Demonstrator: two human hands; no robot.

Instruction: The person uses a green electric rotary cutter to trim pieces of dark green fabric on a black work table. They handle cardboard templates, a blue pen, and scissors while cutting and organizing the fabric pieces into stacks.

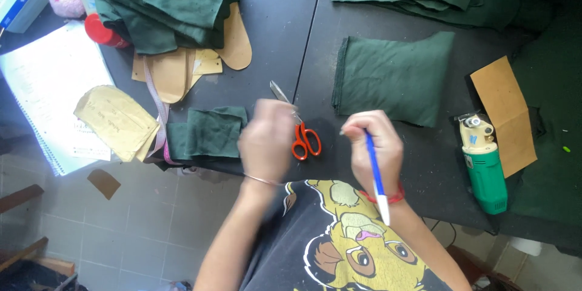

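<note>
My left hand [265,139] hovers blurred over the dark table [273,36], fingers curled, just left of orange-handled scissors [301,133] lying there; whether it touches them I cannot tell. My right hand [371,145] grips a blue and white pen [376,176], its white end pointing back toward my chest. A small folded piece of dark green cloth [209,133] lies left of my left hand. A larger cut stack of green cloth [391,76] lies just beyond my right hand.
A green and cream electric cutting tool [483,167] and a brown paper pattern [506,112] sit at right. Piles of green cloth [170,0] fill the far side. Tan paper patterns [176,70], a crumpled tan paper piece [115,121], a spiral notebook [48,85] and a red-capped bottle [97,18] lie left.
</note>
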